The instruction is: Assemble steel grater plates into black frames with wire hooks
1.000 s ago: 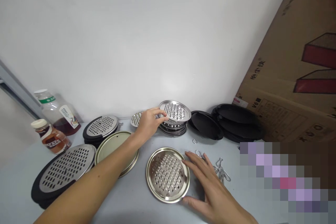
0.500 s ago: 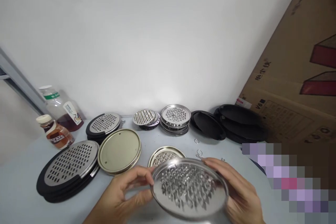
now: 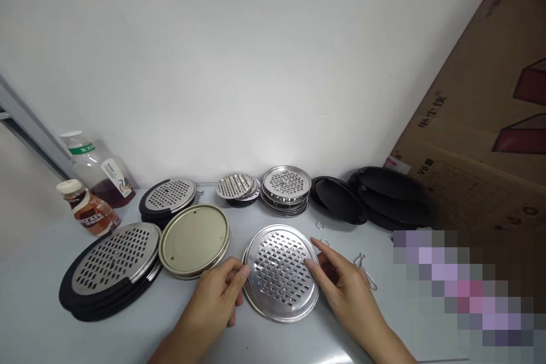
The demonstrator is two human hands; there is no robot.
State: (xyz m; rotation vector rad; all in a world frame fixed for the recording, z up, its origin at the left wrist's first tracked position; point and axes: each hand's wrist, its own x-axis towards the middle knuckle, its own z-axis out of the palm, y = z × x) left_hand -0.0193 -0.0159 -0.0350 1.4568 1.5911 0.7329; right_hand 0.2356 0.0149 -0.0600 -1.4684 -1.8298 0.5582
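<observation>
A round metal grater plate [image 3: 281,273] lies smooth side up, stacked on another plate whose rim peeks out at the left. My left hand [image 3: 217,293] pinches its left edge between thumb and bent fingers. At the right edge, my right hand [image 3: 347,284] has its thumb on the rim and its index fingertip against the side, with the other fingers curled beneath. To the left is a stack of gold-coloured round plates [image 3: 194,239]. Behind stand a stack of grater plates [image 3: 286,182] and smaller grater discs [image 3: 235,186].
Black-rimmed grater lids [image 3: 115,259] and a second such stack [image 3: 170,196] sit at left, beside two bottles [image 3: 91,210] [image 3: 113,182]. Black round trays [image 3: 339,202] [image 3: 392,196] lean at back right, near a cardboard box [image 3: 478,125]. Wire loops [image 3: 364,270] lie right of my hand.
The grater plate, earlier held up and tilted with its raised teeth showing, has been turned over and lowered onto the gold-rimmed grater plate. Both hands moved down with it and closer together.
</observation>
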